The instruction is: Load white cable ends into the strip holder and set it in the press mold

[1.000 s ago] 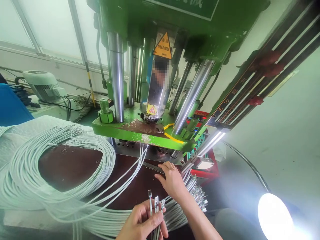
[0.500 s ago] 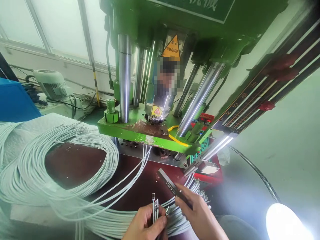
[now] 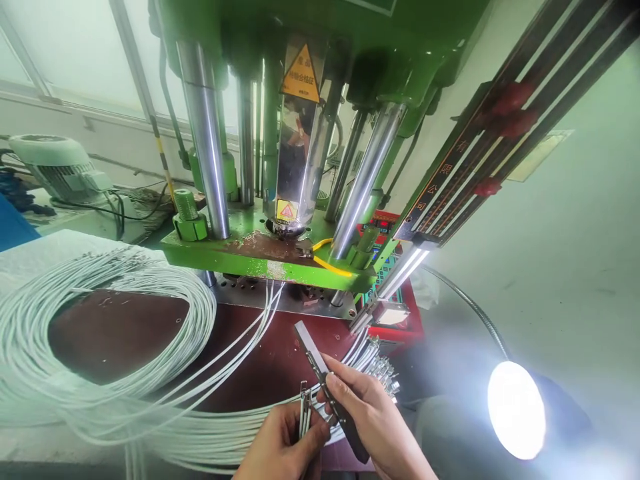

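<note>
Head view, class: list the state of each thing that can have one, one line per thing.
Left hand: grip closed on white cable ends with metal connectors.
Right hand: grip closed on flat grey metal bar.
Round work lamp: lit.
White cable coil: looped, lying on brown table.

Single head-worn view, forward and down, close over the worktable (image 3: 150, 333) before the green press (image 3: 280, 253).

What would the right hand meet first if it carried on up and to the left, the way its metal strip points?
Probably nothing at once: ahead of the right hand and its metal strip lies bare brown table. Further along that line come the white cables feeding under the green press plate, though depth is unclear.
</note>
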`<state>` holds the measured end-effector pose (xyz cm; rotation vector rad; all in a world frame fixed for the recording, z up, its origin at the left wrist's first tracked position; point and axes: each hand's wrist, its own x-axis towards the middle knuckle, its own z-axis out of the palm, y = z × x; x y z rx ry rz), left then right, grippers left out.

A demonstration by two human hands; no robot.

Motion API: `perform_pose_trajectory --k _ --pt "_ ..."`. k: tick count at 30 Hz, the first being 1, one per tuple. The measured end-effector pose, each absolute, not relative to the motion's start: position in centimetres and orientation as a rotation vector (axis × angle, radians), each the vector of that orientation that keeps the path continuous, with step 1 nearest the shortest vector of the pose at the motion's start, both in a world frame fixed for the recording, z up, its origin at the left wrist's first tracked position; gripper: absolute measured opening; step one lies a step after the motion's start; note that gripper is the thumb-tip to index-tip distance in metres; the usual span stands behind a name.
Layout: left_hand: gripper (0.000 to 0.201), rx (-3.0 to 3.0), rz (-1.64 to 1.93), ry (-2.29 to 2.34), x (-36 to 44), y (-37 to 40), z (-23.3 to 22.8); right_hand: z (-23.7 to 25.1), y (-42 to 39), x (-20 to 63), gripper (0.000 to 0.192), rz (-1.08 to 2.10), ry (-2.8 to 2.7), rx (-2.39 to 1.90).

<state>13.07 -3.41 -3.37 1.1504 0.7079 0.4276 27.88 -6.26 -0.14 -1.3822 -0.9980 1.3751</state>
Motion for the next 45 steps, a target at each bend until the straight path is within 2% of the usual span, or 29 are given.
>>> perform_pose_trajectory --k 13,24,31,40,45 --pt "0.049 1.086 0.444 0.764 13.3 -3.5 -4.3 0.6 -6.2 26.8 0.043 1.17 -1.326 -1.578" --pt "0.035 0.951 0.574 0.656 12.3 -3.4 -2.5 0.1 -6.5 29.1 0.042 1.194 -1.254 -1.499" --pt "0.038 0.93 0.532 0.567 12.9 -3.1 -2.7 1.3 -6.6 29.3 0.039 1.189 -1.284 -1.486" --pt "0.032 0.687 0.601 0.611 13.6 -3.1 -3.7 1.6 -6.7 29.3 0.039 1.225 -1.246 -1.449" --pt "0.035 0.857 0.579 0.664 13.5 -2.5 -3.4 1.8 -6.7 29.3 0.036 1.186 -1.268 -1.505"
